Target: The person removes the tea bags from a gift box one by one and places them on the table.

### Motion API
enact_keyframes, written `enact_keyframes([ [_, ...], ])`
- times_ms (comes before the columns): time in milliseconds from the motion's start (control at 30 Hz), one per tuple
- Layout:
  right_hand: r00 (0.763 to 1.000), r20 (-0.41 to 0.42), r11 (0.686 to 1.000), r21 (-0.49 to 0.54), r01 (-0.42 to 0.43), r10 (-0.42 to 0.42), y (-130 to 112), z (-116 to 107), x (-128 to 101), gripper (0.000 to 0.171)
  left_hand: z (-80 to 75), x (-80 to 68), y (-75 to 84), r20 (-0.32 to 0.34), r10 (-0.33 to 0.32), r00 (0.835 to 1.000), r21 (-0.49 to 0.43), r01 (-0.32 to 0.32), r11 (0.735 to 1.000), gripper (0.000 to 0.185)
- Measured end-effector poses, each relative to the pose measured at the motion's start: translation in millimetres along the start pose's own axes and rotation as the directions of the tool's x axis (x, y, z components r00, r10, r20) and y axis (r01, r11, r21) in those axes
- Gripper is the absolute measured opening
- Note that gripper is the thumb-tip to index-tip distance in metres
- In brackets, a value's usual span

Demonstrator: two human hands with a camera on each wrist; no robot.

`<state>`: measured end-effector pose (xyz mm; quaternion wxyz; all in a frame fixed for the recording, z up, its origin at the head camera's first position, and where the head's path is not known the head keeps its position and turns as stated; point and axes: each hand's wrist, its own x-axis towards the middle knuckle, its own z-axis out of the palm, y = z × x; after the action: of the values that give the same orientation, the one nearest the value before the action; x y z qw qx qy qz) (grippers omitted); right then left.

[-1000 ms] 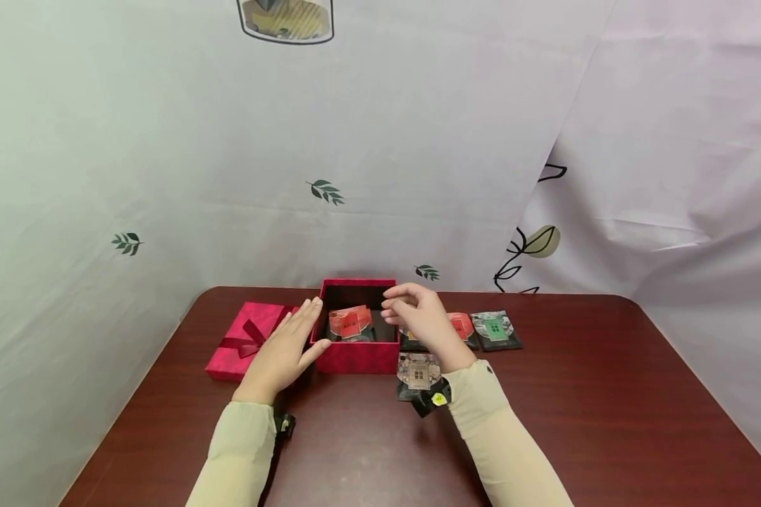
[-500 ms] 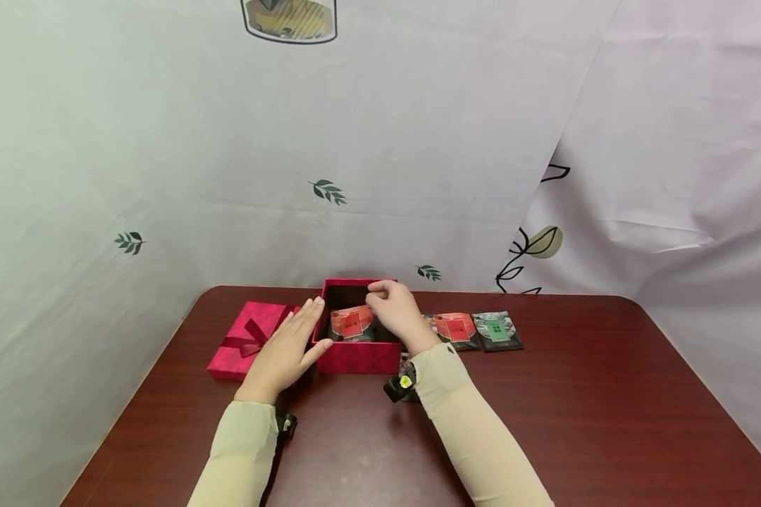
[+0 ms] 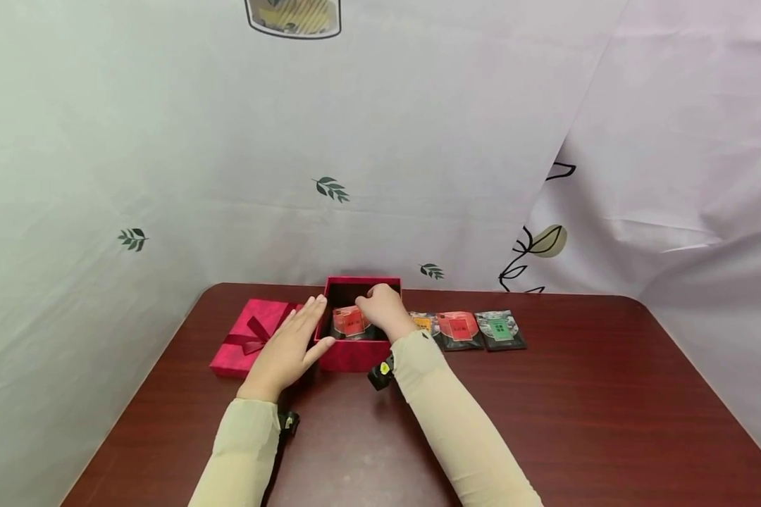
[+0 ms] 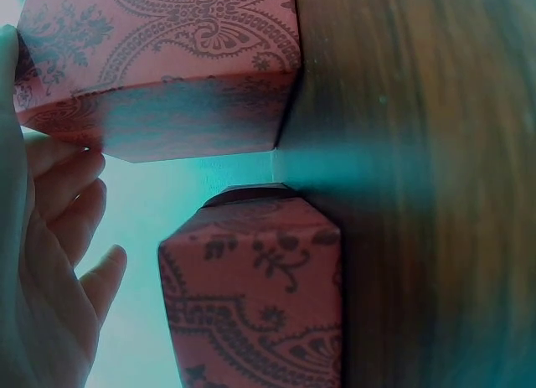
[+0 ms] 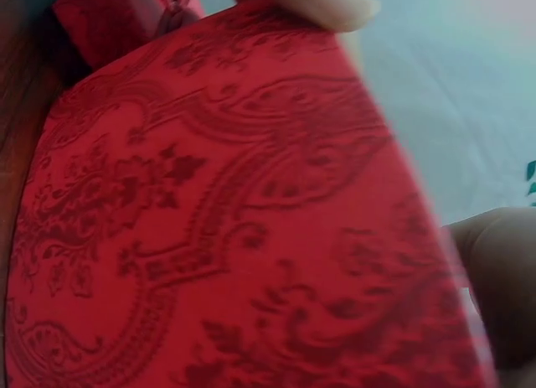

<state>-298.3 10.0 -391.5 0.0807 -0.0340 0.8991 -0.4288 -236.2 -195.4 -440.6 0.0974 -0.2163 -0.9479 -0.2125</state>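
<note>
Left hand (image 3: 289, 343) flat, fingers straight, pressed against left wall of open red box (image 3: 355, 355) at mid-table. Right hand (image 3: 380, 312) dipped inside box, fingers curled beside red packet (image 3: 348, 322); grip impossible to confirm. Wrist views alone reveal damask print on box; packet lettering unreadable. Farther left, ribboned lid (image 3: 251, 338); farther right, packets (image 3: 475, 329) in a row.

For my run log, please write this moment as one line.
left hand: flat against red box side | right hand: inside box, at red packet, grip unclear | lid: left of box | three packets: right of box
</note>
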Motion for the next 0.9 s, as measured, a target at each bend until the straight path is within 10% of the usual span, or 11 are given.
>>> enact_keyframes([
  [900,0.995,0.025,0.995,-0.007,-0.098,0.099,7,15,5,0.033,-0.2,0.5,0.4,-0.004,0.004,1.0,-0.006,-0.004,1.0,0.076],
])
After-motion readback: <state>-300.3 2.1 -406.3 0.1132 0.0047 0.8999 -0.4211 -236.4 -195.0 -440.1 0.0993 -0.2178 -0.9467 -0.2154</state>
